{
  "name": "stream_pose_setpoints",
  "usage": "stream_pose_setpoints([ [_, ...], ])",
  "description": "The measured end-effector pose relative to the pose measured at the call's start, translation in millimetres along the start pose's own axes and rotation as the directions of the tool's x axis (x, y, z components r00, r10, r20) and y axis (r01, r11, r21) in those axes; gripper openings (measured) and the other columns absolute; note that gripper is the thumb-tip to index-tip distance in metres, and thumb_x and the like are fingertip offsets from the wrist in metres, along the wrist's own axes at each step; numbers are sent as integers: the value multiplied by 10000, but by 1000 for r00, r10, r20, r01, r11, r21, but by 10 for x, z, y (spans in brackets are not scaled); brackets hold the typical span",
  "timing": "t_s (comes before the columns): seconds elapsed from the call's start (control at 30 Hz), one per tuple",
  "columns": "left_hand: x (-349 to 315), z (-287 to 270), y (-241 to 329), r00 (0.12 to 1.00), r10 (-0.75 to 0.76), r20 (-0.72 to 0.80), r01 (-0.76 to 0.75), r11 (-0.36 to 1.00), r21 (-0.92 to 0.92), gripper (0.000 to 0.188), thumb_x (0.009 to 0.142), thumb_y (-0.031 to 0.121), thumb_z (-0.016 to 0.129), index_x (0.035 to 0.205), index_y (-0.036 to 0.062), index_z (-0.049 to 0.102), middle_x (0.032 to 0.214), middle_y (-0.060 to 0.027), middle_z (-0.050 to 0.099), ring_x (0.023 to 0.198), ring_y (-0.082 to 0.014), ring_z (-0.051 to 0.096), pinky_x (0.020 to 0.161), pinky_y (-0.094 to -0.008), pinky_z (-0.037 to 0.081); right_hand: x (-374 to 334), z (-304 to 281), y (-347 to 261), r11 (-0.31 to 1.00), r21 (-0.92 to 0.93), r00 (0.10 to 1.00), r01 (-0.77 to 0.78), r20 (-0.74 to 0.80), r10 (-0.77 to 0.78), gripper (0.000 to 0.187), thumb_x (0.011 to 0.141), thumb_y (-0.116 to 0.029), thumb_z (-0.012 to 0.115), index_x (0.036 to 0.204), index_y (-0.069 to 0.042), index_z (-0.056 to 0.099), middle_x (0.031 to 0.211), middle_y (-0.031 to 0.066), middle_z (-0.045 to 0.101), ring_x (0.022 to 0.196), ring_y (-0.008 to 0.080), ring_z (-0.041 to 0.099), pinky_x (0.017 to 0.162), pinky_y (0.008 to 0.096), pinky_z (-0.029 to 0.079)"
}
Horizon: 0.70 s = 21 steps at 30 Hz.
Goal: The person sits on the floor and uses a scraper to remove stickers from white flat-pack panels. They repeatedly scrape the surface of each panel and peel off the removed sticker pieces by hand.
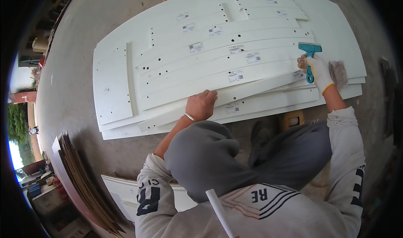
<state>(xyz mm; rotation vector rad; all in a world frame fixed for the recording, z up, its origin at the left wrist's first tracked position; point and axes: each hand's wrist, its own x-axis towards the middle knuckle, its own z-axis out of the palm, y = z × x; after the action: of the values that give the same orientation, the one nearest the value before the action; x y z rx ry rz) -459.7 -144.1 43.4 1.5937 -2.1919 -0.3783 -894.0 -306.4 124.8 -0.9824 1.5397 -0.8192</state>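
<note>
My bare left hand (202, 105), with a bracelet at the wrist, is closed on a narrow white board (245, 92) near the front of a stack. That board lies slanted across the stack, its right end close to my other hand. A white glove with a yellow cuff covers my right hand (317, 70), whose fingers wrap the handle of a teal scraper (310, 49). The scraper's wide blade points away from me, over the stack's right part. Several white drilled strips (189, 76) with printed labels lie side by side beyond my hands.
Under the strips are large white panels (113, 49). A shorter white panel (110, 80) rests at left. A brownish cloth (338, 73) lies beside my right wrist. Yellow supports (292, 119) show below the stack. Flat brown sheets (82, 179) lean at lower left.
</note>
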Motion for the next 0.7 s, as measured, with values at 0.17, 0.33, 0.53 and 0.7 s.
stream_pose_setpoints([
  [0.17, 6, 132, 31, 979, 144, -147, -119, 979, 167, 184, 862, 100, 743, 1035, 122, 685, 799, -12, 608, 767, -226, 656, 686, -400, 511, -175, 65, 161, 598, -788, 986, 148, 164, -28, 176, 954, -106, 575, 1098, -55, 662, 977, 80, 713, 883, 203, 670, 812, 337, 518],
  [0.33, 2, 220, 65, 910, 180, -373, -58, 947, 316, 340, 849, 158, 769, 1180, 109, 708, 1106, -34, 646, 1032, -242, 613, 904, -434, 471, -171, -225, 532, 773, -584, 953, 247, 292, -83, 173, 945, -22, 543, 1082, -25, 648, 893, 44, 648, 821, 147, 603, 798, 296, 496],
  [0.53, -39, 163, 179, 990, 41, -132, -15, 981, 196, 597, 821, 271, 808, 1343, 25, 652, 1368, -103, 602, 1276, -309, 543, 1109, -527, 399, -214, -201, 545, 783, -580, 966, 223, 237, -99, 212, 941, 39, 513, 1100, -9, 645, 955, 21, 654, 849, 91, 561, 797, 263, 477],
  [0.7, -159, 233, 102, 990, 94, -107, -64, 964, 256, 628, 799, 201, 813, 1371, 11, 638, 1420, -128, 595, 1314, -314, 551, 1139, -533, 396, -133, -117, 445, 883, -406, 957, 236, 256, -138, 245, 956, 58, 505, 1143, -4, 652, 1039, 11, 667, 925, 87, 572, 849, 254, 484],
])
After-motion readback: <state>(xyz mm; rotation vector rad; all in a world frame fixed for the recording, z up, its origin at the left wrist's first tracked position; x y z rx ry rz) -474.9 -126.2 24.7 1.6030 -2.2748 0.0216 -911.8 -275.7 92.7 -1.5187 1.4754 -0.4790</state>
